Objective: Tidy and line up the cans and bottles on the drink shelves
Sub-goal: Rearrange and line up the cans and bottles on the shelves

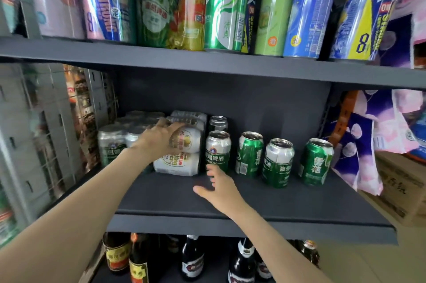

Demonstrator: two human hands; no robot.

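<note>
On the middle dark shelf a shrink-wrapped pack of white cans lies on its side. My left hand rests on its upper left with the fingers spread over the wrap. A white-and-green can stands just right of the pack, with a dark can behind it. My right hand hovers with straight fingers in front of that can's base; contact is unclear. Further right stand a green can, a silver-green can and another green can, unevenly spaced.
A wrapped pack of silver-green cans fills the shelf's left. Tall cans crowd the upper shelf. Dark bottles stand on the lower shelf. Wrapped tissue packs and cardboard boxes sit at the right.
</note>
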